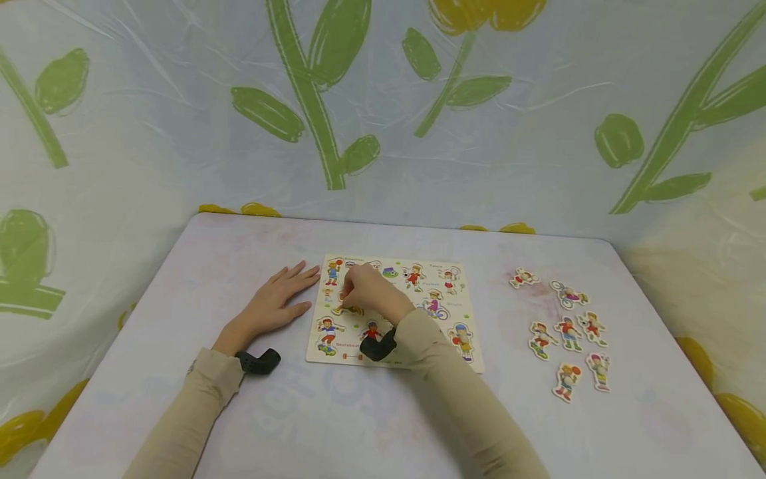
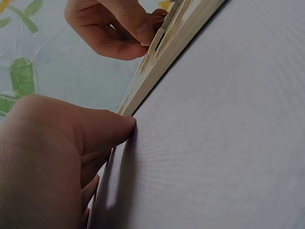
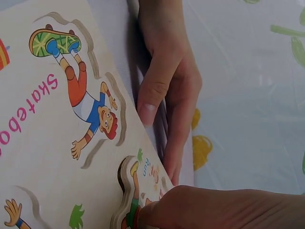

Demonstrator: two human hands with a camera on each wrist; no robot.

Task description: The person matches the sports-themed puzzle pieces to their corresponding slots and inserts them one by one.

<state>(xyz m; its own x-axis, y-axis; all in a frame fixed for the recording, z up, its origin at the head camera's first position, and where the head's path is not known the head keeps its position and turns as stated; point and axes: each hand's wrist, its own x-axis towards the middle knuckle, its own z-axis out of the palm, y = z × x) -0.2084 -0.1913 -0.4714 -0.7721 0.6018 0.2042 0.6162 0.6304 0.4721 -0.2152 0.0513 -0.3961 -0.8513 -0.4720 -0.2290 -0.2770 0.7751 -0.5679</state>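
A wooden puzzle board (image 1: 461,313) with printed sports figures lies on the table. My right hand (image 1: 370,289) is over its left part, thumb and fingers pinching a runner puzzle piece (image 3: 135,193) at the recess beside the word "Run". The piece's edge stands slightly above the board in the right wrist view, and the fingers cover part of it. My left hand (image 1: 272,306) rests on the table with fingers spread, its fingertips close to the board's left edge. In the left wrist view its thumb (image 2: 112,126) is right at that edge.
Several loose figure pieces lie on the table right of the board, among them a cyclist piece (image 1: 568,295) and a basketball piece (image 1: 566,382). A skateboarder recess (image 3: 90,102) is near the board's front left corner. Flower-printed sheeting (image 1: 383,173) hangs behind the table.
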